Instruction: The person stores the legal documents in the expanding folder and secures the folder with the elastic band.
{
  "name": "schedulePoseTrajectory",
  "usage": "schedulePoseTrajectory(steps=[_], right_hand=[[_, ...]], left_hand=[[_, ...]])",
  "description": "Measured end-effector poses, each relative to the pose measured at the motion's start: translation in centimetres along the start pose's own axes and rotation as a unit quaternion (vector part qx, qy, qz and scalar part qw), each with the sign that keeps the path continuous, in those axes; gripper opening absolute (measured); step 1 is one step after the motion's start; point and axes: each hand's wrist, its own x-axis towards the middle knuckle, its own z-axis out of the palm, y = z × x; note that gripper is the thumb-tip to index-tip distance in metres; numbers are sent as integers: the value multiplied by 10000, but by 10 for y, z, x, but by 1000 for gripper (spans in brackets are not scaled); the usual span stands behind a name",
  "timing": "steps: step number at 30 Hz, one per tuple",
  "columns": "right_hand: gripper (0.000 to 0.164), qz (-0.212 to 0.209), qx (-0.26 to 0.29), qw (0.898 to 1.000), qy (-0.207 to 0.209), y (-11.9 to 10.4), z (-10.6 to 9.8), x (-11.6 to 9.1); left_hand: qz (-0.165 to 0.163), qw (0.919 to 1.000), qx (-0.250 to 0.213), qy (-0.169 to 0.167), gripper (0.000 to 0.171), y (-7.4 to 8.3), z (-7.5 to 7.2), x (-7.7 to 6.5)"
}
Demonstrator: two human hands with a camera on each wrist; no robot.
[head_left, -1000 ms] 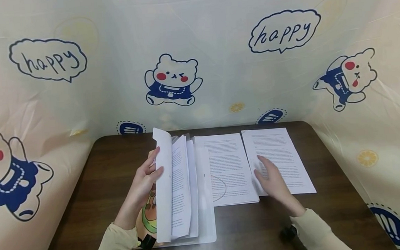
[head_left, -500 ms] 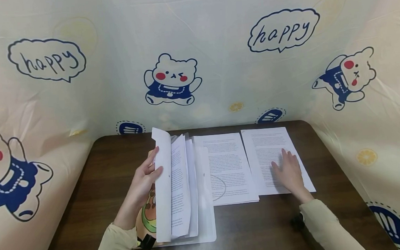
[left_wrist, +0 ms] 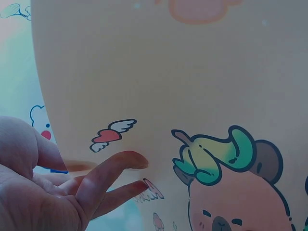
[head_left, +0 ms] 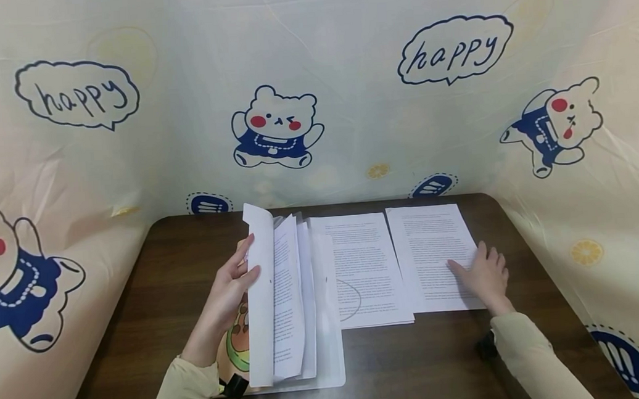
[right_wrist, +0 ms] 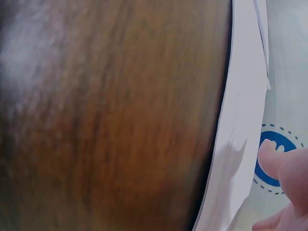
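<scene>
One folder cover (head_left: 262,308) in left grip (head_left: 233,281)

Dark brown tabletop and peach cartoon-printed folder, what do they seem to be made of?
Dark brown tabletop: likely wood or wood-look laminate, satin, given the streaky grain and soft reflection. Peach cartoon-printed folder: probably smooth, fairly matte plastic, since its surface looks even and uncreased; coated card is possible.

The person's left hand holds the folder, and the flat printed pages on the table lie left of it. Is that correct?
Not quite: in the head view, the flat printed pages on the table lie right of the folder. The left hand does hold it.
</scene>
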Motion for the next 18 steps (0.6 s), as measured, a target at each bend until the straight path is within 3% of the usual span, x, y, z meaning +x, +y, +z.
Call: schedulePoseTrajectory(steps=[18], right_hand=[[109,156,-505,9984,184,11,-4,12]], left_hand=[[-20,10000,49,28,71,1,1,1]])
